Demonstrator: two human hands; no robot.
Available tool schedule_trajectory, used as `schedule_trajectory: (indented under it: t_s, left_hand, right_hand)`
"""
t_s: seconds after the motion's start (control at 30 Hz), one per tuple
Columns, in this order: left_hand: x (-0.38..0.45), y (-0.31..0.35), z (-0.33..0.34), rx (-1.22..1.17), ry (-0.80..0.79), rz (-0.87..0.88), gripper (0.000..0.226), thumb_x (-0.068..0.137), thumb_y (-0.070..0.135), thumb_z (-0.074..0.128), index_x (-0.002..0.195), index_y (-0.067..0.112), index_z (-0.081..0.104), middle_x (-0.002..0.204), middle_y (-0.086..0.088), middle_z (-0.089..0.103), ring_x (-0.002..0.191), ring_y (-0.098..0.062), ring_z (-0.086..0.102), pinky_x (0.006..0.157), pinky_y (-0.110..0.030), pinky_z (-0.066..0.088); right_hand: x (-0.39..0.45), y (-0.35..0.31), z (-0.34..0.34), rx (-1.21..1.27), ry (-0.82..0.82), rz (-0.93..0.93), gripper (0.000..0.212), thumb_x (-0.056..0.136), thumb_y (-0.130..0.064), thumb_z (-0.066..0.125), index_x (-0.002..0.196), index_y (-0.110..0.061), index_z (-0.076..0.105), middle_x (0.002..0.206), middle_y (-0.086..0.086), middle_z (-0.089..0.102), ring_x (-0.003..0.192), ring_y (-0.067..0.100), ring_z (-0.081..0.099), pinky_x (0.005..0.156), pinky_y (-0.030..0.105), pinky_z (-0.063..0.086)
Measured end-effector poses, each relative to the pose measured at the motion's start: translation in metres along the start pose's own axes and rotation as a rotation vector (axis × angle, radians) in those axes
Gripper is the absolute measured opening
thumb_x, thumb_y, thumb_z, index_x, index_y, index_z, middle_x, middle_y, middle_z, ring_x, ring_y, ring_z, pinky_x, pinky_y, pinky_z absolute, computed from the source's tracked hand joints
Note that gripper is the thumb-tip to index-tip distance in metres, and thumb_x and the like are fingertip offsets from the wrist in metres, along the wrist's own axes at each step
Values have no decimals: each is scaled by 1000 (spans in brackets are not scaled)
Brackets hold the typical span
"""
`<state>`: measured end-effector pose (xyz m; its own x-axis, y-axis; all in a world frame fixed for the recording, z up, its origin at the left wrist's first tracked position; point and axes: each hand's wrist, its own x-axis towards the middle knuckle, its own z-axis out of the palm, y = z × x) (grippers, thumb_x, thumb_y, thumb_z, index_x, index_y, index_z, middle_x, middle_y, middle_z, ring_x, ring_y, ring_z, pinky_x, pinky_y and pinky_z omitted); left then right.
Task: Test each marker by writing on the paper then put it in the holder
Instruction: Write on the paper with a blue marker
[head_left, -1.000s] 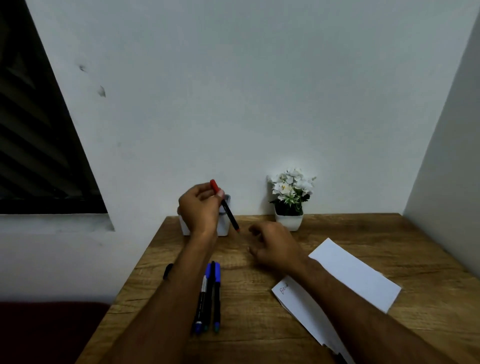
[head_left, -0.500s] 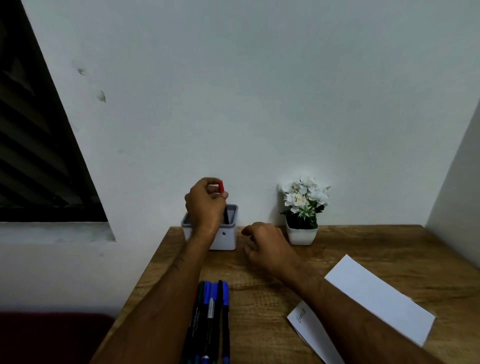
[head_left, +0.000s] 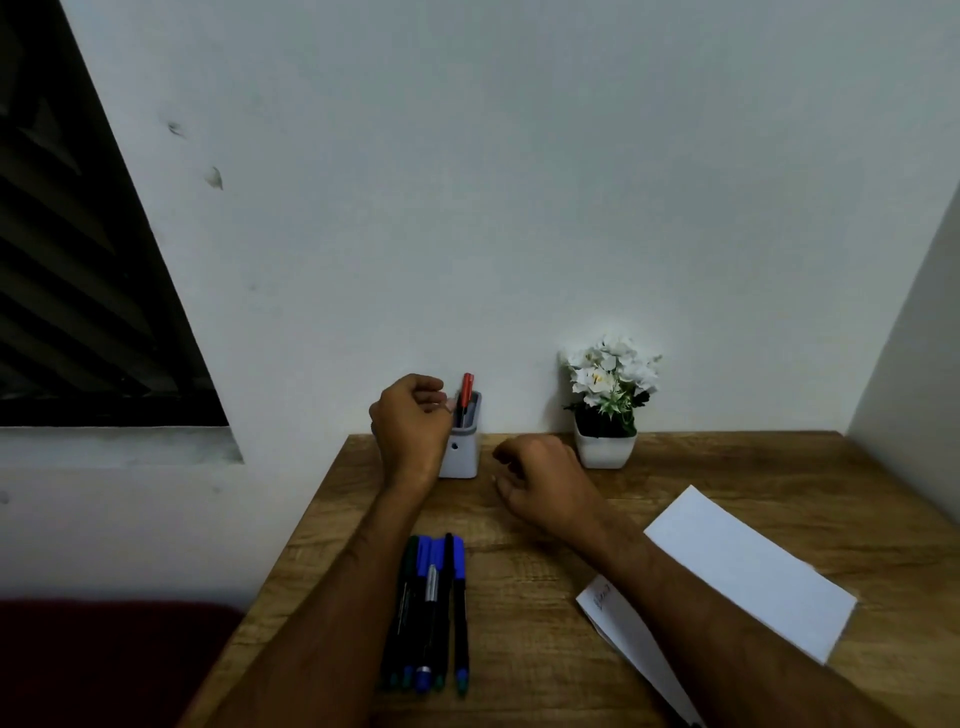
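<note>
A black marker with a red cap (head_left: 466, 388) stands in the small white holder (head_left: 462, 458) at the back of the wooden table (head_left: 524, 613), leaning slightly right. My left hand (head_left: 410, 423) hovers just left of it, fingers loosely curled, fingertips a sliver away from the marker. My right hand (head_left: 545, 486) rests on the table to the right of the holder, loosely curled and holding nothing. Several capped markers (head_left: 434, 603), blue, black and green, lie side by side near my left forearm. A white paper (head_left: 748, 571) with a small scribble lies under my right forearm.
A white pot of white flowers (head_left: 607, 410) stands against the wall right of the holder. A dark louvred window (head_left: 78, 286) fills the left. A dark red surface (head_left: 104, 665) sits below the table's left edge. A wall closes the right side.
My left hand lowered the red-capped marker into the holder and let go, drawing slightly left. My right hand stayed on the table. The camera tilted, so the table shifted in view.
</note>
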<state>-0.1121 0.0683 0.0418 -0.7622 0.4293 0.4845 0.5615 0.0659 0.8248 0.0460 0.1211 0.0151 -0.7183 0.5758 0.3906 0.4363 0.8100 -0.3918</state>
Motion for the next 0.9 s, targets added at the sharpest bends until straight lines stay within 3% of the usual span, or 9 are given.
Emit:
schedule_trajectory:
  t_s: [0.07,0.2,0.3,0.47,0.63,0.77,0.9]
  left_hand:
    - [-14,-1,-9,88,-72,-6,15,76,5,77,88,13,75,82,5,72,71,-2,64,60,-6,45]
    - [-46,-9,-20,378,-388,-92,9,75,13,79,81,16,73,89,3,71,86,-13,65,75,-24,52]
    - [-70,-3,-28,608,-477,-94,13,75,16,75,85,9,70,91,-9,70,88,-25,66,69,-29,55]
    - [-98,12,-28,800,-492,-9,25,76,12,74,97,11,62,106,-12,63,101,-29,63,72,-32,54]
    - [-116,23,-22,866,-495,53,20,82,9,69,100,13,63,106,-9,64,100,-26,63,76,-33,58]
    - [-122,32,-19,842,-485,50,23,77,18,76,96,12,65,100,-8,65,95,-25,65,73,-33,59]
    - [-116,45,-15,656,-475,-105,17,74,20,76,83,11,64,86,-5,64,84,-23,65,66,-31,57]
  right_hand:
    - [-9,-4,-1,-6,22,-1,21,88,-19,67,100,-5,75,94,9,76,85,21,70,78,43,60]
    - [-32,-13,-3,9,39,-3,22,88,-20,69,106,-8,77,96,6,78,87,21,72,78,37,60]
    - [-50,-19,-5,23,63,-8,22,88,-18,70,106,-9,78,96,6,78,88,21,72,76,33,57]
    - [-74,-22,-7,46,58,6,29,93,-20,70,120,-10,75,109,4,78,97,17,71,78,21,44]
    - [-91,-20,-13,91,28,33,31,94,-19,70,123,-9,73,113,4,76,99,14,69,81,21,50]
    - [-96,-14,-19,119,38,58,29,94,-19,71,121,-10,74,110,4,77,92,8,67,77,16,46]
    - [-98,-8,-26,229,117,143,24,92,-20,74,114,-12,79,105,2,79,93,9,71,83,21,56]
